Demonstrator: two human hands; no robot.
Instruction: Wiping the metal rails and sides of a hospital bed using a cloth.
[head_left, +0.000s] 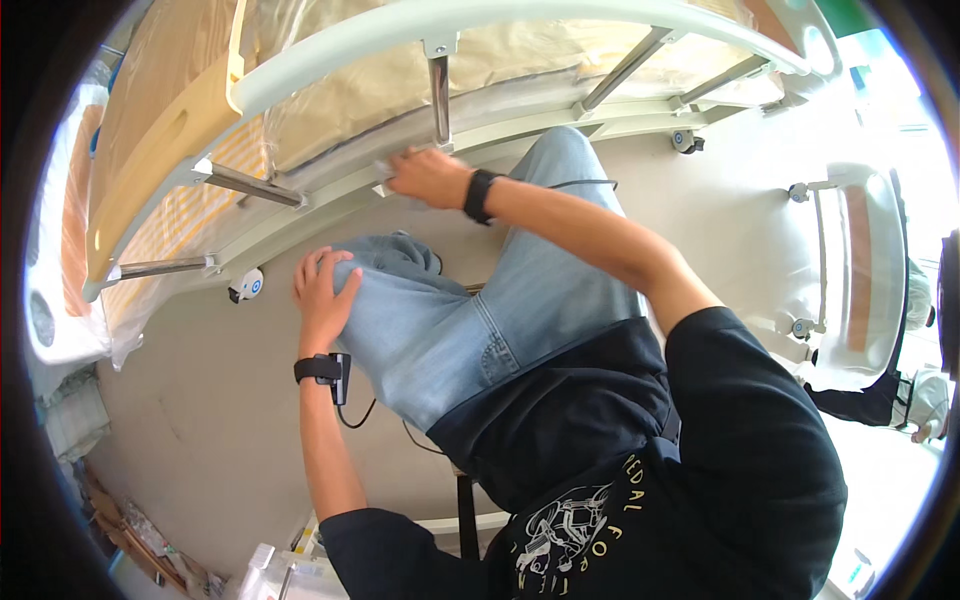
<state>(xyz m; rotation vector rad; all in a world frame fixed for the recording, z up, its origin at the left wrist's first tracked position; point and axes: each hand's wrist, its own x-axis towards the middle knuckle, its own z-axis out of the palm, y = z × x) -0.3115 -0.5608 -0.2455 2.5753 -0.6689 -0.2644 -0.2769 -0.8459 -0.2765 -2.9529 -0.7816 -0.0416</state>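
My left hand rests with its fingers spread on the knee of my jeans, holding nothing. In front of me, my right hand is at the lower frame rail of a bed, its fingers closed on a small whitish, translucent thing that is blurred; it may be a cloth or plastic film. Above that hand, a chrome post joins the lower rail to the pale curved side rail. A plastic-wrapped beige mattress lies behind the posts. Each wrist wears a black strap.
A yellow-edged wood-look bed end panel stands at left. Castors carry the bed. Another wrapped bed panel stands at right, with a person partly visible beyond it. Cardboard lies lower left. A thin cable crosses my knee.
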